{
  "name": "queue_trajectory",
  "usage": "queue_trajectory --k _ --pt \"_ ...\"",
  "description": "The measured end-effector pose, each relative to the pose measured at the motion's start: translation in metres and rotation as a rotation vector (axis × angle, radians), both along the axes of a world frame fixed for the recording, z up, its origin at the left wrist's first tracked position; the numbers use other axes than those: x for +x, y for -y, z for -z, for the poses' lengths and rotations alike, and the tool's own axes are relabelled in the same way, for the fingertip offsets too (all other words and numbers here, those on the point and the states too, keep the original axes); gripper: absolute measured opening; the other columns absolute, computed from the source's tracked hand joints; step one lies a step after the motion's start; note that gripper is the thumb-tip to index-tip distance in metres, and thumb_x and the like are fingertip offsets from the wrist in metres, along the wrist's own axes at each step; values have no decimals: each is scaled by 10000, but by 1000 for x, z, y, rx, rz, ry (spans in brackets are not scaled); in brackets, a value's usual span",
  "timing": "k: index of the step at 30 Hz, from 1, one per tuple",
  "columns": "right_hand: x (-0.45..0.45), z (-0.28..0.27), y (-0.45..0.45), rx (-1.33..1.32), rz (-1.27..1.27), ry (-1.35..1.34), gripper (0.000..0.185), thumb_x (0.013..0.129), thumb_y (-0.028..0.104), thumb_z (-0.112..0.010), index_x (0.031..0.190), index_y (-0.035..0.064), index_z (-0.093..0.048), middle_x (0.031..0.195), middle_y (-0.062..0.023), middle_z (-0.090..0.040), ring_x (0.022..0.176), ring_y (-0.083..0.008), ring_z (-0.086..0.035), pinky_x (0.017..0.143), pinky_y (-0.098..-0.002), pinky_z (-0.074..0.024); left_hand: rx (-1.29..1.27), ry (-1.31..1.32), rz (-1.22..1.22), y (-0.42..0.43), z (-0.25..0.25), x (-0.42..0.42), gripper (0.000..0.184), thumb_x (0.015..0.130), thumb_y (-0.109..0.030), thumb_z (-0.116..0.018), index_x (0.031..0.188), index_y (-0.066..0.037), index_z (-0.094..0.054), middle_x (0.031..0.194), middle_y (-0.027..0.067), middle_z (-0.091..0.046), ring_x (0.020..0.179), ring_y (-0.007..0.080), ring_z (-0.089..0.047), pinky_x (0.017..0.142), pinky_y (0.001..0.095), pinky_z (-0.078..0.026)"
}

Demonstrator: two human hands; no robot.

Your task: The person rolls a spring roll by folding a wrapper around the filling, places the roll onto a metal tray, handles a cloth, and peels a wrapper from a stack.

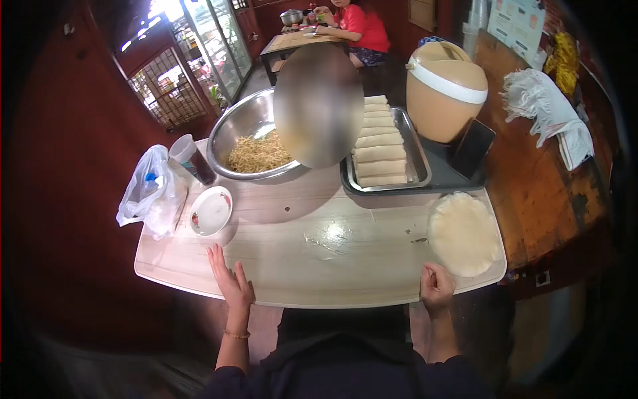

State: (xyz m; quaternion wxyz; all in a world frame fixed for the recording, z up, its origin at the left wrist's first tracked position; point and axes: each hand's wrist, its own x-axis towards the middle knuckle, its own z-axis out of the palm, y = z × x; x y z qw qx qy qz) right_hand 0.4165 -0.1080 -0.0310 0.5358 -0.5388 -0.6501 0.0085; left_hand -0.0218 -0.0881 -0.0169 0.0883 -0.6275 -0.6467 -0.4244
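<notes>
My left hand (231,278) is at the table's front left edge, fingers stretched and apart, holding nothing. Just beyond its fingertips sits a small white bowl (212,211) with red patterns on its rim. At the front right, my right hand (436,287) is curled closed, and nothing shows in it. Right beside that hand lies a pile of thin, round pale wrappers (463,233). Farther back, a metal tray (420,174) carries several rolled spring rolls (379,154). A large steel bowl (221,145) holds a shredded, sprout-like filling (258,153).
A plastic bag (156,193) and a dark drink cup (193,159) stand at the left. A cooler jug (445,93) and a phone (473,149) are behind the tray. A blurred patch covers part of the far side. Another person in red (362,30) sits at a back table.
</notes>
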Motion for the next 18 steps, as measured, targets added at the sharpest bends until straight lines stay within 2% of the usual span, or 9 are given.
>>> queue_trajectory --k 2,3,4,5,7,11,13,17,18 --pt "4 14 -3 76 -17 -21 93 835 -37 -670 920 -1 -684 657 -46 -571 492 -100 -406 468 -267 -323 28 -4 -93 7 -1 -6 559 939 -62 -516 1455 61 -339 1516 256 -349 1439 472 -237 1162 524 -219" --pt "1 23 -12 149 -42 -51 89 837 -37 -667 919 -5 -682 654 -45 -563 496 -99 -407 468 -268 -323 8 -3 -62 8 -6 -3 558 940 -65 -517 1454 63 -340 1518 255 -348 1439 473 -237 1162 521 -220" --pt "2 18 -2 -88 -8 -85 85 841 -40 -656 916 -8 -678 638 -42 -536 500 -90 -401 471 -267 -318 -23 7 4 9 -7 -2 558 941 -68 -517 1453 64 -341 1519 255 -347 1438 474 -238 1162 519 -220" --pt "2 15 -3 -96 1 -74 85 841 -40 -656 916 -8 -678 638 -42 -536 500 -90 -401 471 -267 -318 -32 18 12 11 -5 -2 558 941 -68 -517 1453 64 -341 1519 255 -347 1438 474 -238 1162 519 -220" --pt "-4 2 -1 -69 25 -48 94 801 -36 -673 885 2 -689 622 -77 -581 472 -159 -455 463 -288 -364 -16 31 -15 8 -6 -1 557 942 -68 -518 1454 60 -341 1523 250 -346 1441 471 -236 1162 510 -226" --pt "1 7 -2 -52 29 12 95 801 -32 -678 885 8 -691 623 -76 -578 473 -153 -452 459 -289 -358 -3 49 -37 7 0 -3 553 944 -65 -515 1456 53 -342 1524 243 -350 1447 462 -229 1161 501 -230" --pt "-1 4 0 -134 20 -23 106 787 -25 -688 885 16 -693 621 -74 -575 472 -169 -468 464 -307 -366 2 59 -16 7 -3 -2 554 941 -64 -517 1454 55 -343 1528 238 -347 1448 461 -227 1160 501 -231" --pt "3 7 -1 -63 17 15 103 792 -25 -686 886 14 -693 626 -72 -577 471 -171 -472 463 -302 -367 -11 81 -19 5 -1 1 560 935 -57 -518 1455 56 -343 1531 234 -346 1448 463 -228 1163 499 -224" --pt "1 5 -1 -29 23 35 82 812 -31 -677 885 6 -684 616 -52 -539 474 -124 -429 462 -271 -338 -11 114 -11 4 -2 2 559 935 -54 -515 1454 59 -342 1527 238 -348 1447 464 -228 1164 499 -223"
